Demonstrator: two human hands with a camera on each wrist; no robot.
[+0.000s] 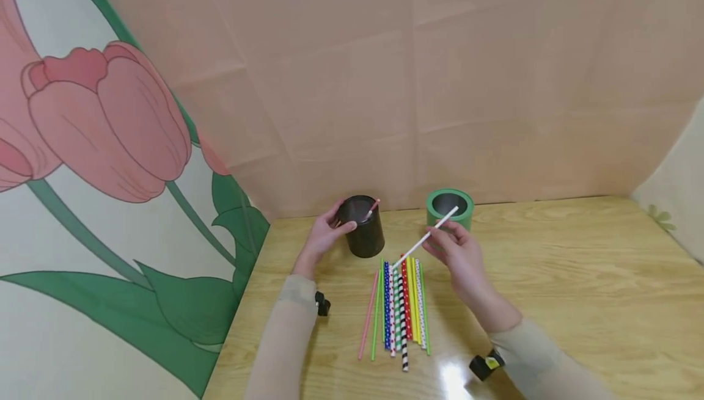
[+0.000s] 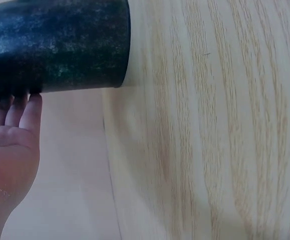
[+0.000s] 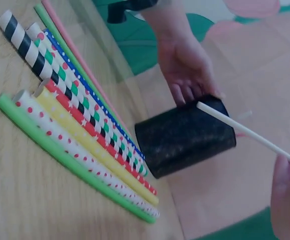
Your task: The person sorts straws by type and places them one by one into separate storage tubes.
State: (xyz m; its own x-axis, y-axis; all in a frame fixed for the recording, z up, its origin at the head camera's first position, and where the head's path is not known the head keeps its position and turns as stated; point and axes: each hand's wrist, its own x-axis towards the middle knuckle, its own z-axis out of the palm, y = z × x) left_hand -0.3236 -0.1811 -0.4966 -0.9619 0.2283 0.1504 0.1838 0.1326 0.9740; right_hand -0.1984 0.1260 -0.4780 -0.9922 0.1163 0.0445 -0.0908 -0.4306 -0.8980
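My left hand (image 1: 321,236) holds a black cup (image 1: 366,240) near its rim, thumb on the near side and the other fingers behind. A pinkish straw (image 1: 374,206) leans inside the cup and sticks out over the rim. My right hand (image 1: 464,259) pinches a plain white straw (image 1: 415,246), held slantwise above the table, its lower left end over the far ends of a row of straws (image 1: 403,308). In the right wrist view the white straw (image 3: 245,128) crosses in front of the black cup (image 3: 185,135). The left wrist view shows fingers (image 2: 30,112) against the cup's side.
Patterned and plain straws lie side by side, including a black-striped straw (image 1: 404,351) and a pink straw (image 1: 367,320) at the left. A green-rimmed cup (image 1: 467,214) stands behind my right hand. Brown paper (image 1: 467,82) covers the wall behind the wooden table (image 1: 577,284).
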